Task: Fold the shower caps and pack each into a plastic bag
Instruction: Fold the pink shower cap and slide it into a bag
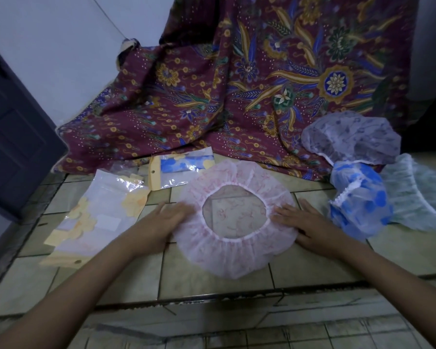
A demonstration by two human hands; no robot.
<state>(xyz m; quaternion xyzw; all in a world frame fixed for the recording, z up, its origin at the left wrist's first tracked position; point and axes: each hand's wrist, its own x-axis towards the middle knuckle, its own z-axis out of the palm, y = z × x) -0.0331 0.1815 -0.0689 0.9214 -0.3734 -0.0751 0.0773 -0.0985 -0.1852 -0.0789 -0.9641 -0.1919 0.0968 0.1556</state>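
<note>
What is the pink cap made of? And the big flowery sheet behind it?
The pink shower cap looks like thin, filmy plastic: you can see the tiles through it, and its rim is gathered on elastic. The flowery sheet is probably woven cotton cloth, matte, hanging in soft folds.

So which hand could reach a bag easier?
Probably the left hand: the plastic bags lie right beside it, while the right hand sits across the pink cap.
</note>
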